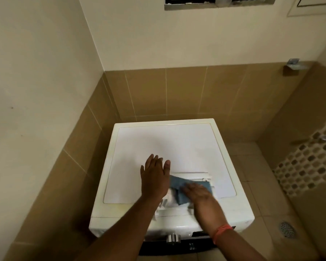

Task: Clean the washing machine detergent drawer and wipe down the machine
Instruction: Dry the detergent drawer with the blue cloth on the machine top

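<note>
nearest to me the two forearms reach in from below, the right one with an orange band [222,233] round the wrist. under them runs the front edge of the washing machine [120,210], with a silver dial [173,238] on its dark control strip. the right hand [196,192] lies palm down on a blue cloth [186,185], fingers fairly straight and pressing it flat rather than curled round it, though the hand is blurred and i cannot make out the fingertips well. the cloth sits on top of the detergent drawer [192,175], a white tray lying on the machine's lid towards its front right; its pale far edge shows just beyond the cloth and some blurred white parts show below it, near the lid's front rim. the left hand [154,178] rests flat just beside the cloth on its left, fingers straight and close together, thumb out, palm on the bare white lid and holding nothing. beyond the hands the lid stretches away plain and white to its cream border. the machine stands in a corner: tan tiles [186,93] behind it and to the left, cream painted wall above. to the right the tiled floor has a round metal drain [287,229], and farther right a mosaic strip [307,162] climbs the wall. high up, a small metal bracket [294,64] and a vent opening [218,2] sit in the far wall.
</note>
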`<action>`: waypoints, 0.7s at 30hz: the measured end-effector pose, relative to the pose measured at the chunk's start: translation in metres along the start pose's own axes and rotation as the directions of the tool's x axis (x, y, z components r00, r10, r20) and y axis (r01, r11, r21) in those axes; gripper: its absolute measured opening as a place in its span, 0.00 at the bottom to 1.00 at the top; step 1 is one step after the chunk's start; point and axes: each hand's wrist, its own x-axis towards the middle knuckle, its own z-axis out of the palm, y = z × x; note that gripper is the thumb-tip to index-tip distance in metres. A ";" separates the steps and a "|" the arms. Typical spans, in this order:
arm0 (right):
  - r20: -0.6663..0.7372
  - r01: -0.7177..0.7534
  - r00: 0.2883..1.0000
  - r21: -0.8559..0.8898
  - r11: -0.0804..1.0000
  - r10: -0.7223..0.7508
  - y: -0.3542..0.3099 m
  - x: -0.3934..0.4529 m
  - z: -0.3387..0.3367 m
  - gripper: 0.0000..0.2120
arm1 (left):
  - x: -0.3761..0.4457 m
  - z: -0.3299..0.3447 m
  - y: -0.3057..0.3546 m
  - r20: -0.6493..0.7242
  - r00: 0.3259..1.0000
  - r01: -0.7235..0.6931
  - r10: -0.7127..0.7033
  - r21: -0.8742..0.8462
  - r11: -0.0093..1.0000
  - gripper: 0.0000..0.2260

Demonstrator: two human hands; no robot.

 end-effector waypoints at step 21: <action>0.118 -0.224 0.971 0.164 0.961 0.206 -0.025 0.009 -0.003 0.28 | 0.010 0.002 -0.011 0.055 0.998 -0.043 0.035 0.149 0.988 0.31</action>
